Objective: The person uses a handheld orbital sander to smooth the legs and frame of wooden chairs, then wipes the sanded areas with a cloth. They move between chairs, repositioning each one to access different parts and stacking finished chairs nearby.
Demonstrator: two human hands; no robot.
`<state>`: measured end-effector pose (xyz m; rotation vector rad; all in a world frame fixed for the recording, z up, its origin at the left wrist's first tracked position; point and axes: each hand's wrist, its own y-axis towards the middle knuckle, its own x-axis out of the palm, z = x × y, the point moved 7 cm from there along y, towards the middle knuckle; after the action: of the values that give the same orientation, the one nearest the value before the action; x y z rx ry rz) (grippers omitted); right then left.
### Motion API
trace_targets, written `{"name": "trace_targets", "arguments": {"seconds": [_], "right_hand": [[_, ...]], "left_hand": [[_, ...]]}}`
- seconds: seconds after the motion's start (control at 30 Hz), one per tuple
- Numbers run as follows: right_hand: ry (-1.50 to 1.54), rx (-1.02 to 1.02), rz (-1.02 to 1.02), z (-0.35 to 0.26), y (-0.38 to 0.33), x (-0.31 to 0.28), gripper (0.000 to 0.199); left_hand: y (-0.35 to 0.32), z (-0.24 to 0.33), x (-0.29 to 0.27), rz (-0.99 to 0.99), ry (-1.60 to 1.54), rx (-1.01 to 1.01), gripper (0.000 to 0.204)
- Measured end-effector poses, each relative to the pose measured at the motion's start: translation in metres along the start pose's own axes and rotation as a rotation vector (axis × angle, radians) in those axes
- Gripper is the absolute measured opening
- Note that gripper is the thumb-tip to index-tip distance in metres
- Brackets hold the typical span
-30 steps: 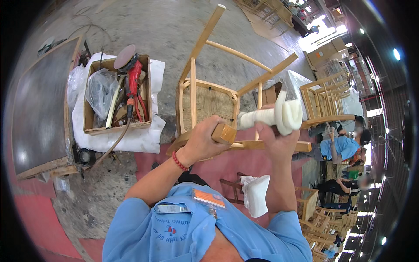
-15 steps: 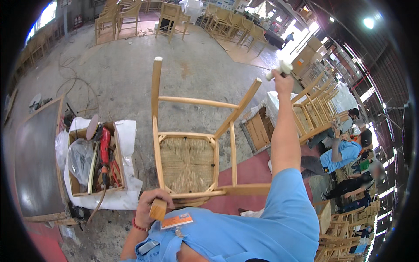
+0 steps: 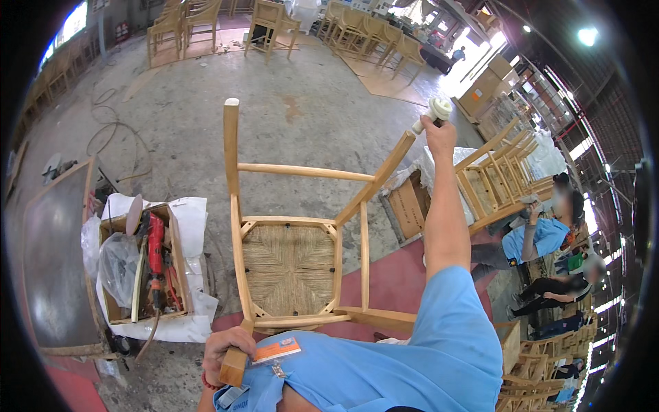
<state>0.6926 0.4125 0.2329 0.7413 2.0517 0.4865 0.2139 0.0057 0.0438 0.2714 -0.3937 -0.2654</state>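
Observation:
A light wooden chair (image 3: 237, 275) with a woven seat (image 3: 292, 268) lies tipped before me, its legs pointing away. Pale tips show on the ends of its far legs. My left hand (image 3: 230, 347) is closed around a squared wooden end of the chair, close to my body. With the arm stretched far out, my right hand (image 3: 439, 137) is closed on a white mallet (image 3: 438, 108). One end of the mallet's head is at the tip of the right far leg (image 3: 395, 158); whether they touch I cannot tell. My fingers hide its handle.
On the left a wooden box (image 3: 180, 275) holds a red power tool (image 3: 156, 250) and plastic. A dark framed panel (image 3: 58, 261) stands beyond it. At right are a cardboard box (image 3: 406, 206), more chairs (image 3: 491, 178) and people in blue (image 3: 542, 240) and dark clothes.
My right hand has brought the mallet down to the right far leg's tip. The chair and my left hand have shifted slightly left and toward me in view.

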Motion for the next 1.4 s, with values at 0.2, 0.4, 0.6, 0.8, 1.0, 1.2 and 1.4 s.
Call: {"name": "trace_targets", "arguments": {"seconds": [0.2, 0.4, 0.6, 0.8, 1.0, 1.2, 1.4], "right_hand": [[-0.136, -0.010, 0.020, -0.006, 0.002, 0.000, 0.049], [-0.031, 0.015, -0.110, -0.021, -0.015, -0.003, 0.049], [0.274, -0.021, 0.057, -0.063, -0.009, -0.018, 0.039], [0.801, -0.142, -0.213, -0.194, -0.056, 0.090, 0.036], [0.644, -0.366, -0.464, -0.329, -0.122, 0.167, 0.037], [0.489, -0.432, -0.441, -0.355, -0.131, 0.212, 0.039], [0.579, -0.408, -0.481, -0.345, -0.120, 0.210, 0.039]], "left_hand": [[0.007, 0.009, 0.004, -0.009, -0.047, 0.003, 0.086], [0.005, 0.008, 0.001, -0.003, -0.057, -0.078, 0.020], [0.005, 0.003, 0.000, -0.027, -0.025, -0.079, 0.013], [0.000, 0.004, -0.002, -0.010, 0.039, -0.121, 0.041], [-0.006, 0.003, -0.001, -0.031, 0.162, -0.077, 0.095], [-0.008, 0.003, 0.000, 0.004, 0.197, -0.075, 0.097], [-0.007, 0.008, 0.000, 0.009, 0.143, -0.035, 0.094]]}}
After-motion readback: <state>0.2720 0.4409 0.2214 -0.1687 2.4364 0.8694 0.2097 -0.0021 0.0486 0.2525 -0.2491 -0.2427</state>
